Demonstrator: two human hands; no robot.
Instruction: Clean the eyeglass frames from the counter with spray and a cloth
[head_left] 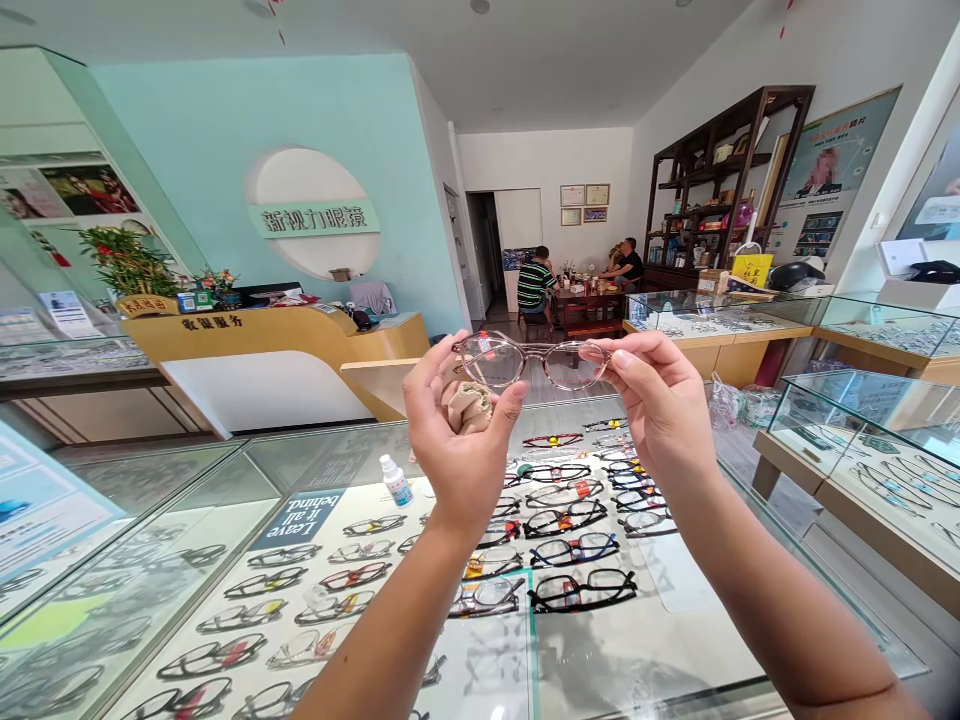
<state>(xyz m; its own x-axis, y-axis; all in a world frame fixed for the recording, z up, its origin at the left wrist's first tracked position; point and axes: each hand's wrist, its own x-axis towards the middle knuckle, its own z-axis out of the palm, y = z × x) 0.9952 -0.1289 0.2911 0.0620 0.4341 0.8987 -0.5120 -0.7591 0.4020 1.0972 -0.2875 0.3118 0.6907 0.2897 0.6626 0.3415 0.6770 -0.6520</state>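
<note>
A pair of clear-framed eyeglasses (pixel 534 352) is held up in front of me, above the glass display case (pixel 592 655). My left hand (pixel 466 430) grips its left end and also clasps a crumpled beige cloth (pixel 469 406) in the palm. At the right end, my right hand (pixel 664 395) pinches the frame between thumb and fingers. Below the hands, rows of eyeglasses (pixel 574 550) show in the case. A small white bottle (pixel 396 481) with a blue label stands upright on the glass, to the left of my left hand.
A wooden reception counter (pixel 285 340) stands ahead on the left. More glass cases (pixel 885 430) line the right side. Two people (pixel 535 284) sit by a table (pixel 589 292) at the back, near a dark wooden shelf (pixel 712 180).
</note>
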